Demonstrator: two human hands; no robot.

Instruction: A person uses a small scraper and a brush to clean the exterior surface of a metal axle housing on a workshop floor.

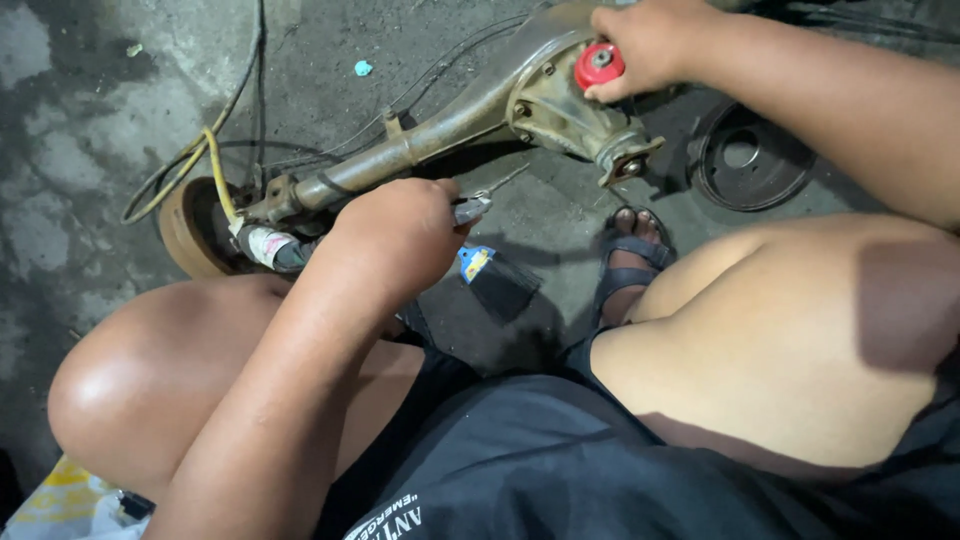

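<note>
1. Left hand (400, 235) clenched around handle of slim metal tool (478, 204); thin tip pointing up-right toward axle, exact tool type too small to tell.
2. Right hand (645, 42) grasping red round cap (598, 66) on top of differential housing (560, 100); fingers wrapped over cap's far side, thumb underneath.
3. Rear axle assembly (420, 145) lying diagonally on concrete floor (90, 120), rusty tube running from housing down-left to brake drum (190, 230) at far left end.
4. Flange stub (630, 160) sticking out of housing toward lower right, just beside right hand.
5. Yellow hose (200, 160) and black cables (250, 90) looping on floor near drum, crossing over axle tube.
6. Dark round brake plate (745, 160) flat on floor right of housing, partly hidden under right forearm.
7. Black pouch with blue-yellow label (495, 275) on floor just below left hand.
8. Sandalled foot (630, 260) between pouch and right thigh, near flange stub.
9. Small blue scrap (363, 68) on floor above axle tube, well apart from both hands.
10. Bare knees and black shorts (560, 460) filling lower frame.
</note>
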